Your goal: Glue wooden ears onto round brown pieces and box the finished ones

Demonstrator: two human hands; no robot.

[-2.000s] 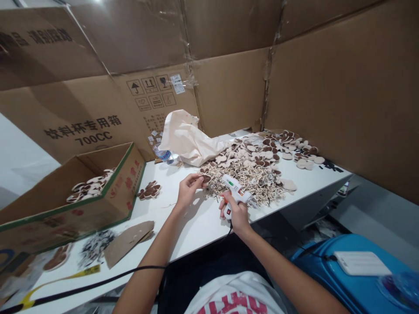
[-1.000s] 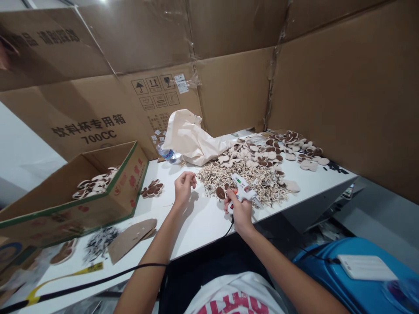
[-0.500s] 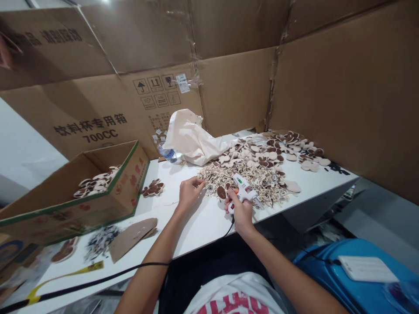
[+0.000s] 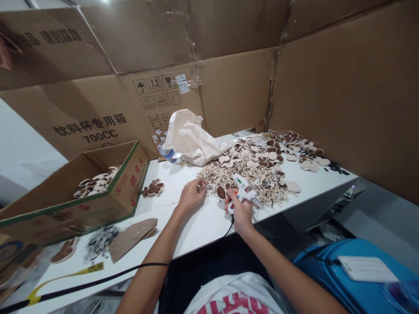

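My right hand is wrapped round a white glue gun with a green label and orange part. Close to its fingertips is a brown felt piece with pale edging; I cannot tell whether those fingers hold it. My left hand rests at the left edge of a heap of short cream cords, its thumb and fingers curled together. What they pinch, if anything, is too small to make out. Behind the cords lies a pile of brown and cream bunny-shaped felt pieces.
On the left stands an open cardboard box with finished-looking felt pieces inside. Beside it lie a small felt stack, dark scraps and a cardboard piece. A cream cloth bag and bottle stand behind. A black cable crosses the front.
My left hand has turned slightly and its fingers have curled in at the edge of the cord heap. The right hand and glue gun have stayed nearly still.
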